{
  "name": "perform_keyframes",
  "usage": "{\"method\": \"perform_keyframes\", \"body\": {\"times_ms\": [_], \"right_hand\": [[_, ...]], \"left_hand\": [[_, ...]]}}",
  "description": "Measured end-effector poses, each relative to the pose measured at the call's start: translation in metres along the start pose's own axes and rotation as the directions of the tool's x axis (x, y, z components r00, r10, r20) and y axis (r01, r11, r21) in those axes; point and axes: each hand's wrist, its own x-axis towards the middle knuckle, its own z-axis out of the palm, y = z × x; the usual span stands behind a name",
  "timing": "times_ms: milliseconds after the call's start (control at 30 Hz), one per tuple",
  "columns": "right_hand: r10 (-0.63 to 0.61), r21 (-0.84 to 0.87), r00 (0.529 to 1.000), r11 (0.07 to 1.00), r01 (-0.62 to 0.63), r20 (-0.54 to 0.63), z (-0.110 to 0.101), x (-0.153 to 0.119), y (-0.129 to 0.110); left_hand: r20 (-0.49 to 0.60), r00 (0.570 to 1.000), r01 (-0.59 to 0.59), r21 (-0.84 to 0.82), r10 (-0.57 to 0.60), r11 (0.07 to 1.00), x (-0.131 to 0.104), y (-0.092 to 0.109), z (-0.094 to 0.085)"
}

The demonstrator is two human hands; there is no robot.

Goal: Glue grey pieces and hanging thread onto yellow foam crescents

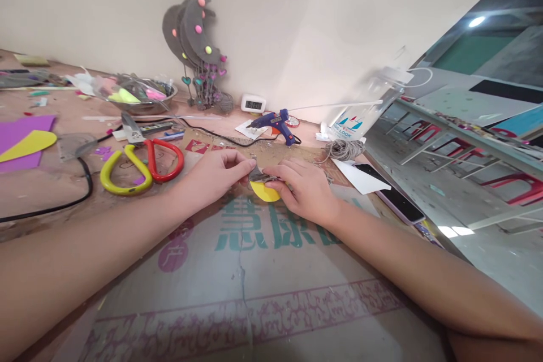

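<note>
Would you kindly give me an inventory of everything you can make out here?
Crescent ornaments: at least two, gray, against wall
Bowl: one, metallic, back left
Purple sheet: one, far left
Yellow cutout: one, on purple sheet
Scissors: one pair, yellow and red handles, left
Cord: one, black, left
Clock: one, white, back centre
Glue gun: one, blue, before clock
Bottle: one, clear, back right
Twine: one bundle, gray, by bottle
Phone: one, dark, right
Stools: several, red, background right
Cardboard: printed, front
Gray piece: one, between hands
Yellow piece: one, below gray piece
Left hand, right hand: one each, bare, centre
</note>
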Motion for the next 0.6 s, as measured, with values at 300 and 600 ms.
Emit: {"method": "perform_keyframes", "body": {"times_ms": [300,600], "right_hand": [[0.013,-0.012,1.000,1.000,-0.013,0.011,0.0005,0.0009,-0.0035],[-0.001,-0.059,1.000,0.998,0.002,0.022,-0.0006,0.0011,-0.0046]], "left_hand": [[-0.019,0.999,0.032,0.009,-0.032,0.999,-0.0001,0.0008,0.0012],[-0.017,0.999,0.038,0.012,-0.038,0.999,0.0000,0.0019,0.0009]]}}
